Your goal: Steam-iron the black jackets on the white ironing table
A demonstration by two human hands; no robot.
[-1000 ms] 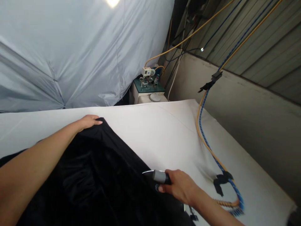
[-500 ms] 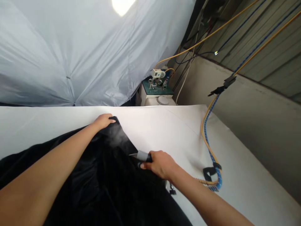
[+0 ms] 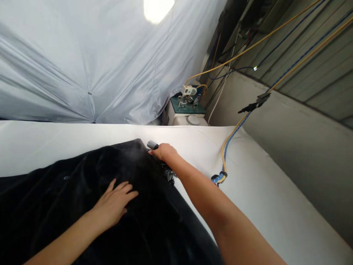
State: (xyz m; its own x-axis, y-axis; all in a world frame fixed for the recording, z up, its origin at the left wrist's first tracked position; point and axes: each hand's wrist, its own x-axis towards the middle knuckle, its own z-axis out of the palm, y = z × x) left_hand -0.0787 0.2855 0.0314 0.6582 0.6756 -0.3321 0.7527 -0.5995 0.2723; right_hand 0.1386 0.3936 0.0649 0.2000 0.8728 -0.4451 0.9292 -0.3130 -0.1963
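Black cloth [image 3: 74, 195] covers the left and middle of the white padded table [image 3: 256, 184]. My right hand [image 3: 164, 151] is closed around the handle of a steam iron [image 3: 152, 145], near the cloth's upper corner. The grey front end of the handle and some metal fittings below the wrist show; the soleplate is hidden. Faint steam rises over the cloth left of the iron. My left hand [image 3: 117, 200] lies on the cloth with its fingers spread, holding nothing.
A blue and yellow hose bundle [image 3: 226, 147] runs from the iron up to the upper right. Behind the table stand a green-topped machine [image 3: 187, 106] with gauges and a silvery hanging sheet [image 3: 116, 66]. A pale wall [image 3: 289, 129] borders the right.
My left hand has let go of the cloth's upper corner and come down onto the cloth, opening. My right hand has moved the iron up and left, towards that corner; the hose has followed.
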